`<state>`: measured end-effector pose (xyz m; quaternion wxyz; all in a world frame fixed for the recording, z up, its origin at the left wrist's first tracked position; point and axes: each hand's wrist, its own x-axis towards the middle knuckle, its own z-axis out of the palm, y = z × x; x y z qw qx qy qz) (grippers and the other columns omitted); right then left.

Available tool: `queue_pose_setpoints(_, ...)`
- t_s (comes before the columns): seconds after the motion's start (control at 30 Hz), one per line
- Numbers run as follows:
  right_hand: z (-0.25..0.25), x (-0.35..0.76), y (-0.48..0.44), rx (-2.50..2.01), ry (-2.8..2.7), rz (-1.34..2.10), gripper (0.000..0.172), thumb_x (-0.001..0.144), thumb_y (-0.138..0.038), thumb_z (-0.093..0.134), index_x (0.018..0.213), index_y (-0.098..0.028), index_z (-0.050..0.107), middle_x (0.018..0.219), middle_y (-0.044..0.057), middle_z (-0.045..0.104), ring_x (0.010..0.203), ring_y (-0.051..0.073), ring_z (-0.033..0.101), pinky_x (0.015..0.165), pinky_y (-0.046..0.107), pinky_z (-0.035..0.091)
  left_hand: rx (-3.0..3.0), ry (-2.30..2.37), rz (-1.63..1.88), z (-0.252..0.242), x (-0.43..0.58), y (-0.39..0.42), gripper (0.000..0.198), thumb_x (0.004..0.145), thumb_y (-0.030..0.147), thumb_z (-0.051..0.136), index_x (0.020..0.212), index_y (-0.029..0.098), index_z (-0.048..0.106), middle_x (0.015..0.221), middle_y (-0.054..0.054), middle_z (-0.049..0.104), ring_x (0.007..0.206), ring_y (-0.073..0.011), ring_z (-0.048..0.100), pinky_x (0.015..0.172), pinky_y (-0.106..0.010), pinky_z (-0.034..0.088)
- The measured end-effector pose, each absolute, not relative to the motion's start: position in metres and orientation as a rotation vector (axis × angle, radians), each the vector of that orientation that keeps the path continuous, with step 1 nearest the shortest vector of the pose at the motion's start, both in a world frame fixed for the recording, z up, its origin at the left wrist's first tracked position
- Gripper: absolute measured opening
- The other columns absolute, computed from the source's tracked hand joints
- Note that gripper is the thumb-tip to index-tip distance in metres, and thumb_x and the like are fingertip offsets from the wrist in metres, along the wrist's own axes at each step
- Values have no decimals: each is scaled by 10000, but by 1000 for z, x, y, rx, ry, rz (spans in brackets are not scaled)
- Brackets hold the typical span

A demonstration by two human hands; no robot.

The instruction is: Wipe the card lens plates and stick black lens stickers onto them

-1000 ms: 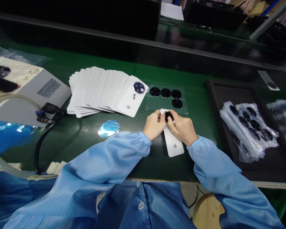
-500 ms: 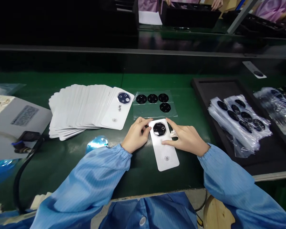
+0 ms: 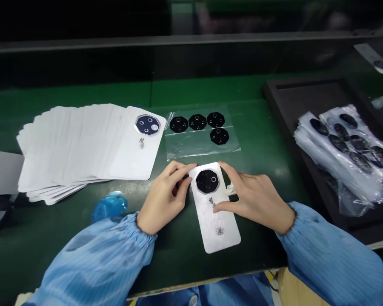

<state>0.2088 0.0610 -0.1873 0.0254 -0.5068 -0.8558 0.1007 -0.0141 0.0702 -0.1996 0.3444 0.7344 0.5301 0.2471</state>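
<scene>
left hand, right hand: fingers gripping sides of white rounded phone back panel, black octagonal lens plate on top.

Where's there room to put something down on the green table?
The green table shows between the plastic sheet of black octagons and the black tray. More lies below the fanned white covers, by the left hand. Crowded: the white cover at the right hand.

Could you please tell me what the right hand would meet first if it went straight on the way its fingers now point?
The right hand would meet the white phone back cover first; it seems to touch that cover's edge, though depth is hard to judge from this view.
</scene>
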Motion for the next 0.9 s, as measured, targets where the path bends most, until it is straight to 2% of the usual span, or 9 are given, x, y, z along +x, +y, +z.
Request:
queue_pose_setpoints(0.1,-191,207,57,-1491,-2663,248,1000,721,-749,524,1415,-65,299,799,52,678,686,204,642,531,293,366,2025,1431,614,-198,-13,68,340,898,140,479,1217,211,574,1065,-40,520,735,-100,517,617,-247,486)
queue_pose_setpoints(0.23,-192,205,54,-1451,-2668,233,930,749,-730,512,1379,-60,374,774,43,668,691,191,640,535,298,373,2085,1481,621,-197,-10,66,335,883,118,492,1193,193,593,1106,-62,505,763,-118,526,699,-292,516)
queue_pose_setpoints(0.33,-191,205,55,-1464,-2665,238,932,751,-725,517,1383,-54,374,777,48,667,674,185,632,537,302,382,2095,1430,707,-195,-8,64,366,870,126,529,1232,175,558,1135,-81,527,950,-169,563,833,-325,515)
queue_pose_setpoints(0.47,-191,205,56,-1460,-2650,264,929,762,-722,504,1386,-47,368,783,50,672,684,182,635,544,304,392,2157,1288,677,-194,-7,61,523,815,228,654,1302,165,474,1252,-100,530,1155,-219,513,986,-357,449)
queue_pose_setpoints(0.57,-192,205,56,-1439,-2646,276,918,767,-711,512,1377,-39,379,796,51,673,707,178,637,564,304,401,2194,1260,618,-196,-7,59,573,806,255,671,1324,160,446,1278,-98,525,1170,-208,505,992,-334,441)
queue_pose_setpoints(0.9,-193,204,57,-1453,-2624,277,953,745,-705,549,1371,-7,378,773,52,665,668,168,621,549,297,402,2194,1241,621,-197,-2,61,504,811,176,668,1278,124,489,1214,-81,577,1118,-166,524,953,-278,438)
